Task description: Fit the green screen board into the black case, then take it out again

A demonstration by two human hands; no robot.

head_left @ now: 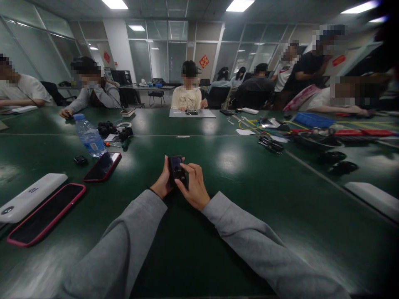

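A small black handheld device with a screen (176,162) is held upright just above the green table, its screen side facing me. My left hand (163,178) is closed round its left side, the thumb along the edge and a fingertip showing past the top right. The thumb and index finger of my right hand (195,186) are bent onto the lower front and right edge of the device, in a pinch. Its lower part lies partly behind these fingers, and what the screen displays is too small to read.
To the left on the table (237,249) are a water bottle (90,135), a red-edged phone (102,167), another phone (46,214), a white power bank (33,197) and a black case (80,160). Cables and a blue tray (313,120) lie right. Several people sit around.
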